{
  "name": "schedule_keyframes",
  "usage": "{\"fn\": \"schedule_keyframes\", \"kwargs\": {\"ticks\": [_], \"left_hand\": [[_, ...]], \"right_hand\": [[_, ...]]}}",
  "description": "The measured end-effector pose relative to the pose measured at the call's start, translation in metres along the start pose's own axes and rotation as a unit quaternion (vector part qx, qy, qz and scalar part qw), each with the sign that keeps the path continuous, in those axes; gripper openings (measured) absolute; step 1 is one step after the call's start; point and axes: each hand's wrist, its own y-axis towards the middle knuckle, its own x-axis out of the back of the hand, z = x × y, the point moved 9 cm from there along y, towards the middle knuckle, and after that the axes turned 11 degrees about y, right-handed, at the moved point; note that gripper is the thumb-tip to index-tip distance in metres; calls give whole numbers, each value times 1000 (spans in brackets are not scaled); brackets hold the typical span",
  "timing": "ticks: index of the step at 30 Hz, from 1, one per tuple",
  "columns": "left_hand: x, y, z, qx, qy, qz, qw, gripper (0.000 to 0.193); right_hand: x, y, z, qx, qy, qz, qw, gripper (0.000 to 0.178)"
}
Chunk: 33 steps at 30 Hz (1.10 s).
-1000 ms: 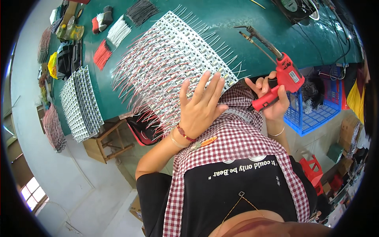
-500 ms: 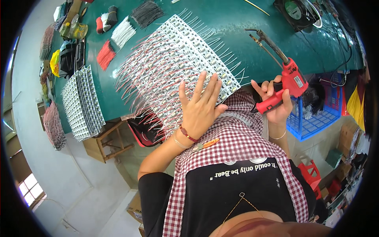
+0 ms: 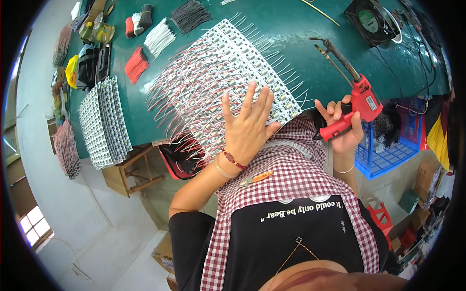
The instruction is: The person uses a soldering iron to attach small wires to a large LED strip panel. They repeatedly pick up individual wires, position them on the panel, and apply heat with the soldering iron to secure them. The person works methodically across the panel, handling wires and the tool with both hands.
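Observation:
My left hand (image 3: 248, 123) lies flat with fingers spread on a panel of white circuit boards (image 3: 250, 60) with many red and white wires soldered along it. The panel lies slanted at the table's near edge. In my right hand (image 3: 347, 126) is a red soldering gun (image 3: 367, 99), gripped by its handle. Its dark barrel and thin feed tube point up and away to the left, with the tip above the tabletop, apart from the panel. Part of the panel's near end is hidden under my left hand.
Bundles of red wires (image 3: 136, 65), white wires (image 3: 159, 37) and black wires (image 3: 190, 16) lie on the green table (image 3: 310, 63). More board panels (image 3: 104, 123) stand at the left. A black fan (image 3: 371, 22) sits far right. Below it is a blue crate (image 3: 388, 155).
The view has shifted slightly, so the table things sit a little further right. My left hand stays flat on the panel, and my right hand still holds the soldering gun.

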Motion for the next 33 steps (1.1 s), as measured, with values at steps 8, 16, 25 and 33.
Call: {"fn": "schedule_keyframes", "kwargs": {"ticks": [8,16,25,33], "left_hand": [[-2,-1,8,27,-144,2,989,52],[-2,4,3,22,-153,9,988,42],[-7,6,3,38,-211,4,977,36],[-7,3,-10,49,-202,17,978,42]], "right_hand": [[-3,2,5,13,11,18,1000,41],[1,7,8,13,11,24,1000,40],[5,13,6,8,14,25,1000,39],[7,12,8,10,5,-4,1000,38]]}}
